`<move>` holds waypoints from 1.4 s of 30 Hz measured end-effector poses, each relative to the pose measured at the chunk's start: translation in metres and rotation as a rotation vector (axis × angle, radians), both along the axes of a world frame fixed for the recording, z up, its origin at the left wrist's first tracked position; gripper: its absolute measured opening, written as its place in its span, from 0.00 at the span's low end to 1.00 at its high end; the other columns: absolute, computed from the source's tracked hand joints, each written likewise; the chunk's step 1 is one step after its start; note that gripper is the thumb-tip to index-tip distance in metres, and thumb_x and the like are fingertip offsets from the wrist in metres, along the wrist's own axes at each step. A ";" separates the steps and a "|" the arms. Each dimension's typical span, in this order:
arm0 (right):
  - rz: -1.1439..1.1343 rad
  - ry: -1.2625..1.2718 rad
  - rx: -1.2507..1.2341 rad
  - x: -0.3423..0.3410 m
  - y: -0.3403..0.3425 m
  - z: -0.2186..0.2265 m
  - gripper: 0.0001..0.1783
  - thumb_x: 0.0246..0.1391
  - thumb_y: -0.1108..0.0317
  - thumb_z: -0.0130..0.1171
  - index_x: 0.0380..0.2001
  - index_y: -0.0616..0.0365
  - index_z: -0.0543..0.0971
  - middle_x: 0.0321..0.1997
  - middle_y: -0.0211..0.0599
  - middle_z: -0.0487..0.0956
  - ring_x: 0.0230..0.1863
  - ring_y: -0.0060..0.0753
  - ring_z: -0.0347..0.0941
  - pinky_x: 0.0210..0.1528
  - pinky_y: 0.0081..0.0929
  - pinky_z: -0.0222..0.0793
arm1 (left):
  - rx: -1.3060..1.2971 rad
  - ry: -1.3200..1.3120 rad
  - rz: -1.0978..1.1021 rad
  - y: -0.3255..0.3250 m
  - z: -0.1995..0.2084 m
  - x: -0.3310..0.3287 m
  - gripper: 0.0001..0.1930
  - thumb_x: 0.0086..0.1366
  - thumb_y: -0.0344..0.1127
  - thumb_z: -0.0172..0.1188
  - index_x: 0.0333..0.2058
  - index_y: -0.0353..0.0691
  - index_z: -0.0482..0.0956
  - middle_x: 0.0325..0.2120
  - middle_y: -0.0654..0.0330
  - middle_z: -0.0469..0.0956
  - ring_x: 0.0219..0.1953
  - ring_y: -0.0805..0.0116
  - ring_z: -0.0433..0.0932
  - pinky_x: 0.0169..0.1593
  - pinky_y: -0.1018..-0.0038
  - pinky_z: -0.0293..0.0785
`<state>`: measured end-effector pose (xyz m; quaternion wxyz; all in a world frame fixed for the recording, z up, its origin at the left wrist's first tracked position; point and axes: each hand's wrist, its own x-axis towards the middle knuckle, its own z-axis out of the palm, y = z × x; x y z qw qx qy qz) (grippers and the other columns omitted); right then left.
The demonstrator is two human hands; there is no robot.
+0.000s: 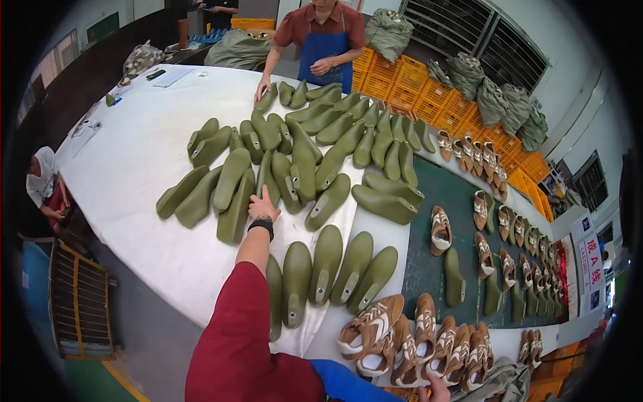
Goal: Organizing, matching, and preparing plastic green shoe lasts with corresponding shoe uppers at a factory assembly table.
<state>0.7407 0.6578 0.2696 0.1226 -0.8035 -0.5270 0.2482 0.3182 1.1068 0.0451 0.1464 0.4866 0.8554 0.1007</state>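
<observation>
My left hand (263,206), with a dark band at the wrist, reaches over a white-covered table among green shoe lasts. Its fingers are stretched out, and the index finger meets the near end of a narrow last (266,175). Beside it lie a pale-soled last (232,179) and another last (328,202). Closer to me, several lasts stand in a fanned row, one of them a tall last (326,264). At the lower edge my right hand (437,390) is partly cut off, beside brown-and-white sneakers (442,348); its grip is hidden.
Across the table a person in a blue apron (326,53) touches a last. A green conveyor belt (418,295) on the right carries sneakers and lasts. Orange crates (408,77) and grey sacks (388,33) stand behind. A seated person (48,191) is at far left, near a metal-barred rack (79,301).
</observation>
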 end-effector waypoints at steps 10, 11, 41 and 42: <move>0.398 0.087 0.200 -0.004 0.112 0.001 0.15 0.51 0.71 0.56 0.43 0.62 0.75 0.40 0.51 0.77 0.40 0.50 0.74 0.41 0.36 0.69 | 0.286 -0.681 0.126 0.007 0.014 -0.022 0.50 0.46 0.51 0.64 0.64 0.52 0.43 0.51 0.48 0.58 0.44 0.54 0.72 0.44 0.60 0.72; 0.441 0.117 0.168 0.001 0.128 -0.004 0.16 0.48 0.72 0.58 0.43 0.63 0.75 0.38 0.47 0.77 0.38 0.42 0.74 0.40 0.31 0.70 | 0.218 -1.285 0.193 -0.004 0.033 -0.016 0.50 0.49 0.53 0.62 0.63 0.50 0.40 0.55 0.52 0.58 0.49 0.59 0.69 0.46 0.57 0.69; 0.785 -0.330 0.025 0.048 0.509 -0.191 0.36 0.32 0.69 0.65 0.51 0.52 0.69 0.44 0.49 0.76 0.44 0.46 0.74 0.47 0.35 0.70 | 0.677 -0.351 -0.410 -0.089 0.040 0.010 0.24 0.50 0.32 0.63 0.47 0.35 0.69 0.47 0.48 0.69 0.50 0.51 0.67 0.56 0.65 0.62; 0.796 -0.324 0.023 0.046 0.512 -0.196 0.36 0.32 0.69 0.65 0.51 0.52 0.69 0.44 0.49 0.76 0.44 0.46 0.74 0.47 0.35 0.70 | 0.669 -0.172 -0.373 -0.092 0.034 -0.019 0.26 0.48 0.31 0.63 0.47 0.35 0.69 0.46 0.48 0.69 0.52 0.49 0.65 0.57 0.62 0.61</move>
